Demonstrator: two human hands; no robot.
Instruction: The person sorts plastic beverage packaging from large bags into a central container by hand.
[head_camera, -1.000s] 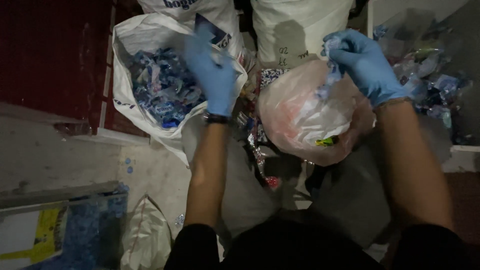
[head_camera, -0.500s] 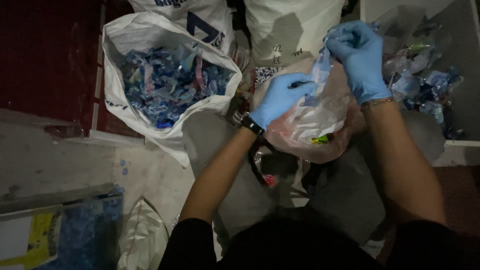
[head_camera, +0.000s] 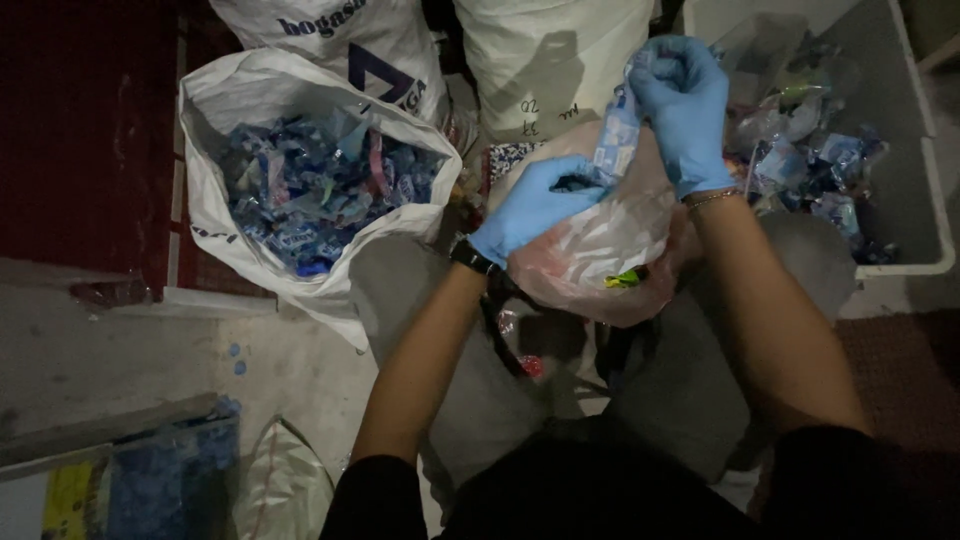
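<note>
while the view is gone through from the left, a white woven sack (head_camera: 300, 190) is met first, its mouth rolled open and its inside filled with crumpled blue and white wrappers (head_camera: 310, 195); it stands well apart from both hands. next comes the left hand (head_camera: 535, 205), in a thin blue glove, its fingers (head_camera: 570, 178) curled together and pressed into the top of a clear plastic bag (head_camera: 600, 250), which is held on the lap between the two forearms. the bag is soft, wrinkled and glossy, faintly pink, with small coloured scraps seen through its skin. just above and to the right of the left fingers, a pale blue wrapper (head_camera: 615, 140) is held upright, its long axis running nearly vertical, its lower end at the bag's mouth. its upper end is pinched by the right hand (head_camera: 685, 110), likewise gloved, with fingers closed on the film. the wrapper is touched by the right hand, while the left is just beside its lower end. behind, a second white sack (head_camera: 550, 60) is seen, shut and smooth. farthest right, a grey tray (head_camera: 925, 200) with a raised rim is filled with loose crinkled plastic.
</note>
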